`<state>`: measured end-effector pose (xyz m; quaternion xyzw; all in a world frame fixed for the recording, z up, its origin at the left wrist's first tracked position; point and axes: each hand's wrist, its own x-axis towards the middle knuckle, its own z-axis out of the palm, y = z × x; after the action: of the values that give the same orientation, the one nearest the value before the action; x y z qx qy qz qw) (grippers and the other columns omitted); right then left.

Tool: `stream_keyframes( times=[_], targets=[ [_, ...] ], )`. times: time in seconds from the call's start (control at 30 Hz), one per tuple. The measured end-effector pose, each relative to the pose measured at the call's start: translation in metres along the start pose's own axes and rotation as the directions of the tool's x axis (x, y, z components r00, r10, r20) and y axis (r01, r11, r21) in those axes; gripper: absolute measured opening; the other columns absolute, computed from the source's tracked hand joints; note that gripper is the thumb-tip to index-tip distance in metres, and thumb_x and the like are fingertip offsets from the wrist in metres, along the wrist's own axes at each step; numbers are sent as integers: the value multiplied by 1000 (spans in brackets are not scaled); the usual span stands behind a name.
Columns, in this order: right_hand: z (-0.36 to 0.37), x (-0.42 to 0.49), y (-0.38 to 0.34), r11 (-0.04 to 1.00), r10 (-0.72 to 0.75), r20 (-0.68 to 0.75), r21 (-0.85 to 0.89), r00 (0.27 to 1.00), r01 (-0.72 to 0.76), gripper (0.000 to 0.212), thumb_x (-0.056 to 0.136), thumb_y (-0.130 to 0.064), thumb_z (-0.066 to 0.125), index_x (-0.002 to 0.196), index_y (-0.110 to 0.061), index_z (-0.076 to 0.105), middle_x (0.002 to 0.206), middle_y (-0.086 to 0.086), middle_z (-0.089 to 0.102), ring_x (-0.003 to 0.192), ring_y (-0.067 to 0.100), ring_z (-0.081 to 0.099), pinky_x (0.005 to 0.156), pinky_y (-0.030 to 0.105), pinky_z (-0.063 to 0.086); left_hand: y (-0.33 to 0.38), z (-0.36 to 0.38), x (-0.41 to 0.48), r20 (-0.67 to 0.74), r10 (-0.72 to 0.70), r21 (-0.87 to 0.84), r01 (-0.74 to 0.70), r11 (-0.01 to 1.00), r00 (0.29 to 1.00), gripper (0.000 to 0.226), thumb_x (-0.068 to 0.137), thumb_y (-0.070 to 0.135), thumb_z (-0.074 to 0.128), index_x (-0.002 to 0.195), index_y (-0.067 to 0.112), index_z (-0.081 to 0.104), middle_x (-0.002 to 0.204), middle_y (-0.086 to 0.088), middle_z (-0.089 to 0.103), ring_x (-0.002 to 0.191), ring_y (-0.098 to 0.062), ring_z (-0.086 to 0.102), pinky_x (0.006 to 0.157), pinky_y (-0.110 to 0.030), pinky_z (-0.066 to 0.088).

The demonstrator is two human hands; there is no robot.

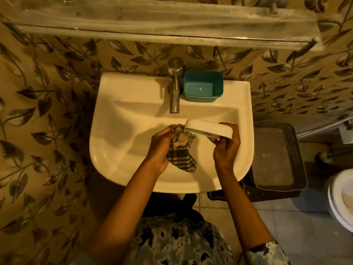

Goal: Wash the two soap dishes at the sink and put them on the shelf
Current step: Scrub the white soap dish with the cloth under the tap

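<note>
Leaf-tiled bathroom; white sink [118,104] under a dusty shelf [152,23].

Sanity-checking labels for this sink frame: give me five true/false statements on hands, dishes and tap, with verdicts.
1. The right hand holds the white oval plastic soap dish over the white ceramic sink. True.
2. The left hand is empty. False: it grips a striped cloth.
3. The teal rectangular plastic soap dish sits on the sink ledge beside the metal tap. True.
4. Water runs from the tap. False: no stream shows.
5. Both dishes are on the shelf. False: neither is.
</note>
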<state>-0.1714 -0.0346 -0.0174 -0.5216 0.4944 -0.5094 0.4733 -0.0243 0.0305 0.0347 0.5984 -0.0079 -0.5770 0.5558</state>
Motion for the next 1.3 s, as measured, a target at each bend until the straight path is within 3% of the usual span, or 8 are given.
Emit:
stream_keyframes(
  times=[0.17, 0.37, 0.5, 0.57, 0.87, 1.1, 1.2, 1.3],
  targets=[
    [-6, 3, 10, 994, -59, -8, -89, 998, 58, 21, 92, -4, 48, 103, -19, 58, 100, 0, 62, 98, 13, 62, 72, 28, 60, 0, 12, -14, -26, 422, 524, -347, 778, 906, 30, 93, 13, 57, 118, 24, 67, 109, -2, 72, 91, -13, 70, 79, -26, 59],
    [-4, 4, 7, 979, -117, 91, -157, 989, 130, 32, 86, 2, 45, 101, -21, 59, 99, 4, 60, 95, 15, 61, 71, 36, 61, -9, 17, -15, 131, 675, 623, -590, 513, 726, 30, 91, 12, 59, 119, 18, 66, 117, 1, 68, 105, -19, 64, 88, -34, 57],
    [-6, 6, 4, 980, -179, 183, -59, 967, 192, 24, 91, -4, 46, 100, -21, 59, 96, 5, 65, 95, 24, 64, 79, 41, 55, 1, 4, 3, 41, 457, 568, -397, 721, 889, 23, 93, 12, 55, 106, 22, 72, 97, 3, 71, 79, -7, 69, 57, -15, 54],
    [-8, 5, 6, 980, -182, 219, -35, 959, 194, 26, 91, 3, 46, 100, -18, 59, 96, 8, 65, 94, 30, 64, 84, 44, 52, 4, -5, 11, 48, 248, 472, -241, 848, 968, 21, 93, 13, 56, 104, 20, 73, 99, -1, 73, 88, -15, 68, 70, -23, 58],
    [2, 4, 2, 969, 76, 275, 208, 958, -136, 40, 81, 20, 57, 101, -14, 60, 101, 8, 62, 102, 34, 58, 87, 61, 48, -4, -8, 9, 102, -56, 198, 35, 980, 993, 34, 82, 23, 71, 113, 11, 65, 106, -9, 71, 91, -22, 67, 73, -31, 54],
    [16, -1, -16, 587, 392, 407, 580, 825, -565, 54, 86, -23, 54, 138, -17, 39, 126, 17, 54, 125, 38, 48, 107, 53, 38, -12, -1, 4, 89, -162, -151, 174, 973, 983, 33, 80, 4, 66, 112, 6, 62, 108, -17, 68, 86, -25, 68, 71, -33, 57],
    [15, -11, -25, 315, 465, 392, 764, 794, -562, 63, 90, -43, 34, 148, -18, 33, 150, 17, 38, 136, 36, 36, 115, 53, 24, -11, 5, 1, 48, -149, -210, 156, 965, 988, 45, 78, -1, 66, 122, 1, 58, 116, -23, 65, 95, -33, 65, 81, -40, 54],
    [22, -27, -33, 288, 483, 311, 827, 819, -484, 80, 84, -71, 34, 142, -17, 45, 141, 14, 50, 131, 34, 46, 111, 51, 35, -13, 13, -3, -4, -47, -176, 46, 983, 999, 46, 69, -3, 75, 113, 6, 65, 110, -19, 71, 94, -33, 70, 79, -41, 59]
  ],
)
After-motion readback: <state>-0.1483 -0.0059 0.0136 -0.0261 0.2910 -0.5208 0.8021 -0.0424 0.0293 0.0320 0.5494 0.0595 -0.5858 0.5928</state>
